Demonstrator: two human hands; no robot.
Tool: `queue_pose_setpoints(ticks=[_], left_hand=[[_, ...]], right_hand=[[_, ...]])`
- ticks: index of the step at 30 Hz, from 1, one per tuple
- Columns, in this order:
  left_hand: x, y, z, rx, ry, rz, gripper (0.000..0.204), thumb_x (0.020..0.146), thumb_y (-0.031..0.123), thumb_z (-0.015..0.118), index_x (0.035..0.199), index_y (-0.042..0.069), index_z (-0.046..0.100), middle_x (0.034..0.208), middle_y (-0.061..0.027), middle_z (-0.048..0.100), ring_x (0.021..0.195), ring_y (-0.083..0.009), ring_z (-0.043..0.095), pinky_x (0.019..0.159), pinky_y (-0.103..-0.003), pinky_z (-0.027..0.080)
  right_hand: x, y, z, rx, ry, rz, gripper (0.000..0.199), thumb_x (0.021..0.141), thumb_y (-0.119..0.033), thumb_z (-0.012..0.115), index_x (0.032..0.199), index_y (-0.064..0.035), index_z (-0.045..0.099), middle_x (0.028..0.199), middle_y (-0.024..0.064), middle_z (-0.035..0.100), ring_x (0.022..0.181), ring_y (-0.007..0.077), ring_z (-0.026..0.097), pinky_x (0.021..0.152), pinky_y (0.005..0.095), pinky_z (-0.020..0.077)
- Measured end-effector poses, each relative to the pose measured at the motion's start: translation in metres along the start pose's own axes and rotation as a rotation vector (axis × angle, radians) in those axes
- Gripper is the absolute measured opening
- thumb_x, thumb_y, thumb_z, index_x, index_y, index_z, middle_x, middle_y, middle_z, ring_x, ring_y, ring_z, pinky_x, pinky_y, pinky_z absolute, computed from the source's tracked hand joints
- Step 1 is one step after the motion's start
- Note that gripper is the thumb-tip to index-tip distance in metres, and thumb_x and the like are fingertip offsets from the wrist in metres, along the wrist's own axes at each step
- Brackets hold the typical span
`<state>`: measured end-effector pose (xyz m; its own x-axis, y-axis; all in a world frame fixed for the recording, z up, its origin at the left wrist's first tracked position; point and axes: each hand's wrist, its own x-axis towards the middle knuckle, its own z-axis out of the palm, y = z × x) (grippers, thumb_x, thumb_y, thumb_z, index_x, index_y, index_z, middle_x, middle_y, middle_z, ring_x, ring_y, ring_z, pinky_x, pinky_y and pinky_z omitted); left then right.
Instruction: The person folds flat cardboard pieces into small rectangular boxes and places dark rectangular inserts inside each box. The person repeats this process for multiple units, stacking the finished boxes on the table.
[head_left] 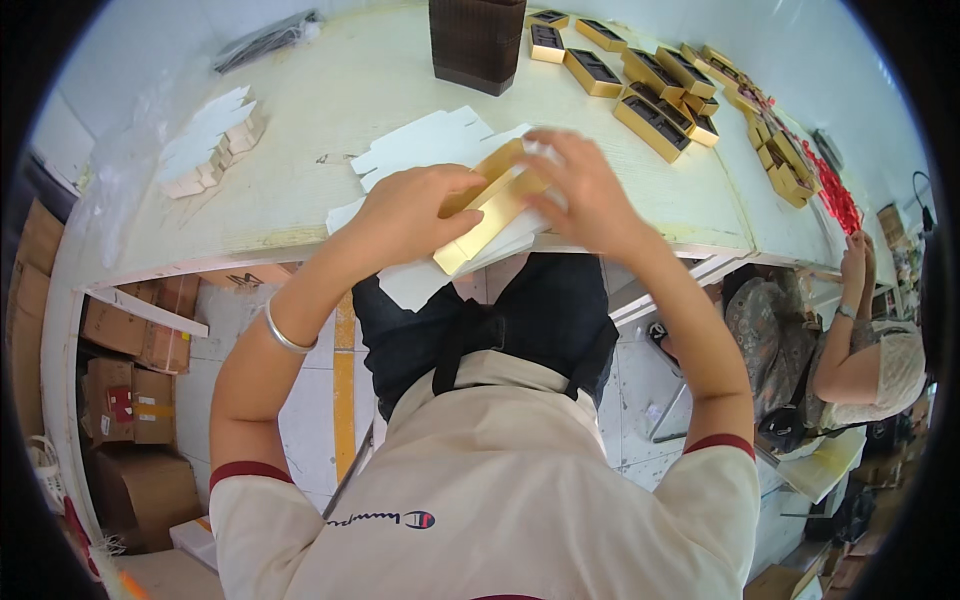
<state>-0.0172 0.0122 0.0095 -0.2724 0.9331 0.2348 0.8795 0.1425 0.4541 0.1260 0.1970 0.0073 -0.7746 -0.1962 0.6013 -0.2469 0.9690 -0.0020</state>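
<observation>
Over the table's front edge, my two hands are at a partly folded gold cardboard box (475,238), long and narrow with raised side walls. My left hand (415,212) grips it at its left part, thumb on the near wall and fingers on the far side. At the box's right end is my right hand (585,190), smeared by motion, with thumb and fingers around the white-backed end flaps. Beneath and behind the box lie flat white card blanks (425,142) with notched edges, some overhanging the table edge above my lap.
A tall stack of dark brown trays (477,50) stands behind the blanks. Several gold boxes with dark inserts (655,125) lie at the back right, near red ribbons (838,195). Another stack of white blanks (212,145) is at left. A person (865,370) sits at right.
</observation>
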Motion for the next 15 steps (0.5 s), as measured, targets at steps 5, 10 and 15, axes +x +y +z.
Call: queue_pose_setpoints(ticks=[5, 10, 15], left_hand=[[-0.003, 0.002, -0.011, -0.121, -0.098, -0.034, 0.049, 0.078, 0.024, 0.066, 0.122, 0.005, 0.057, 0.137, -0.0125, 0.044, 0.109, -0.0266, 0.055, 0.086, -0.035, 0.047], [-0.015, -0.005, -0.034, -0.688, -0.358, 0.066, 0.064, 0.069, 0.018, 0.071, 0.129, 0.007, 0.053, 0.15, -0.0087, 0.023, 0.13, -0.027, 0.036, 0.09, -0.037, 0.047], [-0.043, -0.012, -0.037, -0.832, -0.3, 0.113, 0.063, 0.062, 0.01, 0.076, 0.123, 0.007, 0.058, 0.145, -0.0099, 0.032, 0.129, -0.0262, 0.039, 0.096, -0.037, 0.045]], right_hand=[[-0.012, -0.06, -0.005, 0.329, -0.124, 0.04, 0.053, 0.07, -0.004, 0.071, 0.12, -0.0103, 0.053, 0.119, 0.0145, 0.05, 0.098, 0.0322, 0.057, 0.081, 0.0376, 0.0477], [-0.018, -0.054, -0.007, 0.419, -0.231, 0.07, 0.04, 0.07, 0.004, 0.068, 0.107, -0.0072, 0.061, 0.103, 0.0116, 0.048, 0.088, 0.0278, 0.055, 0.075, 0.0343, 0.0481], [-0.012, -0.037, -0.016, 0.475, -0.007, 0.045, 0.033, 0.065, 0.005, 0.071, 0.095, -0.004, 0.062, 0.103, 0.0119, 0.049, 0.092, 0.0265, 0.054, 0.076, 0.0334, 0.0479]])
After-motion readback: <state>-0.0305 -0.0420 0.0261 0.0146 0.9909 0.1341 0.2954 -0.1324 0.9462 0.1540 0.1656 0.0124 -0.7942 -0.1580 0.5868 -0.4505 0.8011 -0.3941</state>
